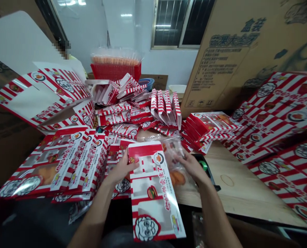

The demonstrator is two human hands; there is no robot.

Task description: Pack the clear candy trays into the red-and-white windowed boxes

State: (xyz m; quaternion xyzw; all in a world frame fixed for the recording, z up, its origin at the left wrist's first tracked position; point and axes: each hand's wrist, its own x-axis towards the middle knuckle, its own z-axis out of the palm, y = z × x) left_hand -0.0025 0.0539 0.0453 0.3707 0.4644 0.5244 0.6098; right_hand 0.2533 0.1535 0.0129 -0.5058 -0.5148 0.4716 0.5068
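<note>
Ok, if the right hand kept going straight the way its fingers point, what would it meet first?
Most likely the clear plastic bag just ahead of the right hand; the fingertips look almost on it, though depth is unclear here.

**Two hands, the left hand (pixel 121 168) and the right hand (pixel 191 165), and one striped paper box (pixel 153 193) in front**

One clear plastic bag (pixel 172 162), one red crate (pixel 116 71), one blue bowl (pixel 147 83), one printed cardboard carton (pixel 246 51), one window (pixel 181 24); the other striped boxes (pixel 122 117) overlap too much to count.

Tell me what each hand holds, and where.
The left hand grips a striped paper box by its side; the right hand pinches the edge of a clear plastic bag.
</note>
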